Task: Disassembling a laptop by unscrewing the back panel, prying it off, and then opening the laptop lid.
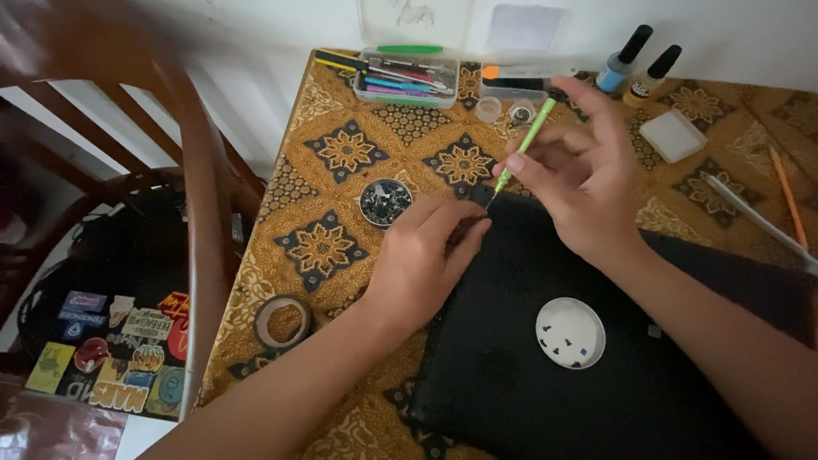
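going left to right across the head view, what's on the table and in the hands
roll of tape → round tin of small dark parts → left hand → green screwdriver → right hand → clear plastic box → orange pencil

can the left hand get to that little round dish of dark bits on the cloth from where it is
Probably yes. The left hand rests on the black laptop corner, and the round dish sits close beside it with only bare patterned cloth between.
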